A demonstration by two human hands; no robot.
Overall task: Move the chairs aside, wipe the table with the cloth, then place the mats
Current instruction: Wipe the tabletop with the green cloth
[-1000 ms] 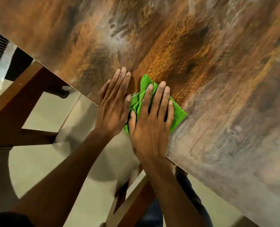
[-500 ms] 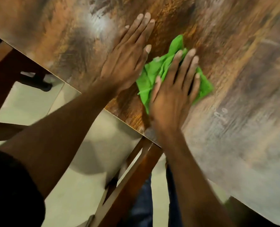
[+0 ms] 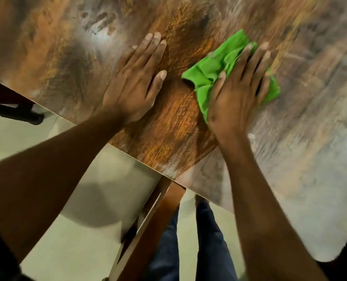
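The green cloth is pressed flat against the wood-grain worktop under the right hand, whose grip is spread apart over it, not closed. Just left of the cloth, the left hand is laid palm-down on the bare worktop, fingers extended together.

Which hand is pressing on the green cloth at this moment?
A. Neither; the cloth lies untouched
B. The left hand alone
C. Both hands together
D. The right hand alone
D. The right hand lies spread flat on the green cloth, while the left hand rests palm-down on the bare table beside the cloth, with a gap of wood between its thumb and the cloth.
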